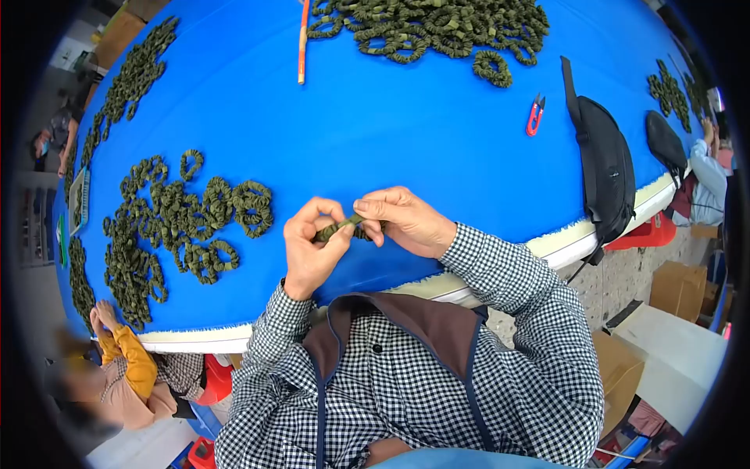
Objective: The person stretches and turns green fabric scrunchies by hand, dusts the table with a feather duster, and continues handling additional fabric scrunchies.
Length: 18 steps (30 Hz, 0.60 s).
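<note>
Between my two hands is a dark green scrunchie (356, 223), a gathered fabric ring, partly covered by my fingers. My left hand (314, 244) pinches one side of it between thumb and fingertips. On the other side, the thumb and forefinger of my right hand (406, 222) close on the same ring. Both hands are above the blue tabletop, near its front edge. A loose pile of matching scrunchies (187, 211) lies to the left of my left hand.
A bigger scrunchie heap (445, 27) lies at the back, beside an orange stick (302, 47). Red-handled thread snips (535, 116) and a black bag (605, 160) lie to the right. A co-worker in yellow sleeves (134, 361) sits at left; another person (707, 184) sits far right.
</note>
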Motion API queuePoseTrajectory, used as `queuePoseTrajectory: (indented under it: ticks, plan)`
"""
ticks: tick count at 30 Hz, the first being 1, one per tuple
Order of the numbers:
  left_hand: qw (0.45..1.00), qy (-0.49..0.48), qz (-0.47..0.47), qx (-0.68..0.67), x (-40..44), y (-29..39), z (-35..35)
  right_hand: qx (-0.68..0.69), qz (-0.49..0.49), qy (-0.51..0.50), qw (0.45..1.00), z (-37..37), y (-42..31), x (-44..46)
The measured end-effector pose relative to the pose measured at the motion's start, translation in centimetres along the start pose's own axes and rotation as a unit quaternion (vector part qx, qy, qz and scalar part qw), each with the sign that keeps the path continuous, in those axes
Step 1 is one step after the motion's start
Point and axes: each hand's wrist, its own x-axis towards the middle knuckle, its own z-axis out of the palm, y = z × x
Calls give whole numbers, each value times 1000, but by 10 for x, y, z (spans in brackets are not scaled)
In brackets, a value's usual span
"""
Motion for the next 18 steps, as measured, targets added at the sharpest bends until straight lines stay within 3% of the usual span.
queuePoseTrajectory:
  ticks: [3, 7, 13, 17, 18]
  plan:
    - [1000, -22, 1, 18, -2, 6, -9, 26, -12, -21, 999, 1, -4, -1]
    - [995, -12, -35, -96, -5, 5, -12, 88, -23, -37, 995, 0, -1, 0]
    - [988, 14, -116, -100, 1, 20, 1, 1, -8, 16, 1000, 5, -3, 1]
    - [994, -22, 19, 108, 0, 1, -5, 16, 19, 27, 999, 3, 0, 1]
    - [994, -28, 21, 108, -1, 1, -6, 15, 14, 31, 999, 2, 1, 1]
